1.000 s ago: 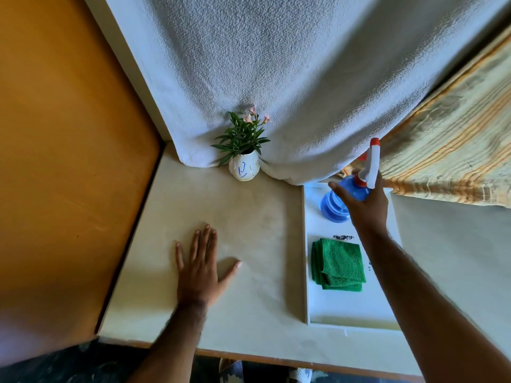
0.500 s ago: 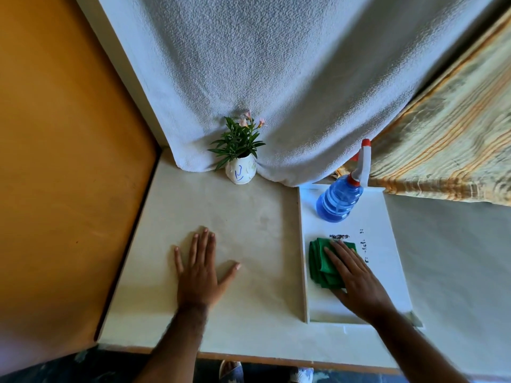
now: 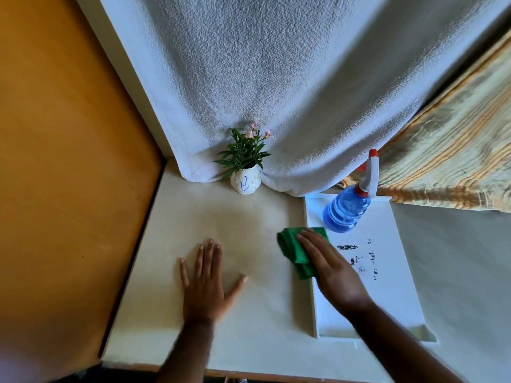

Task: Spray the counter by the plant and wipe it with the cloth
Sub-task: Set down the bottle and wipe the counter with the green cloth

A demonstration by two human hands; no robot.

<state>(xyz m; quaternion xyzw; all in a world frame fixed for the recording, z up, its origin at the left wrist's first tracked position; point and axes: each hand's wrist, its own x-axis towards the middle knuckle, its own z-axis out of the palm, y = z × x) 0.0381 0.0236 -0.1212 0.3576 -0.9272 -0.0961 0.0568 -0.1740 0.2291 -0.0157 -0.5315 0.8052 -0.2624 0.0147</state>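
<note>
A small plant [image 3: 244, 153] in a white pot stands at the back of the cream counter [image 3: 210, 217]. My left hand [image 3: 206, 283] lies flat on the counter, fingers spread, holding nothing. My right hand [image 3: 329, 266] presses down on the folded green cloth [image 3: 294, 248], which straddles the left edge of the white tray [image 3: 387, 272], partly over the counter. The blue spray bottle [image 3: 349, 205] with its white and red trigger head stands upright at the tray's back, apart from both hands.
A white towel [image 3: 276, 78] hangs down behind the plant. An orange wooden panel [image 3: 69, 161] borders the counter on the left. A striped yellow cloth [image 3: 456, 161] hangs at the back right. Dark smudges [image 3: 359, 258] mark the tray.
My right hand let go of the spray bottle, came down onto the green cloth and slid it left to the tray's edge. My left hand stayed flat in place.
</note>
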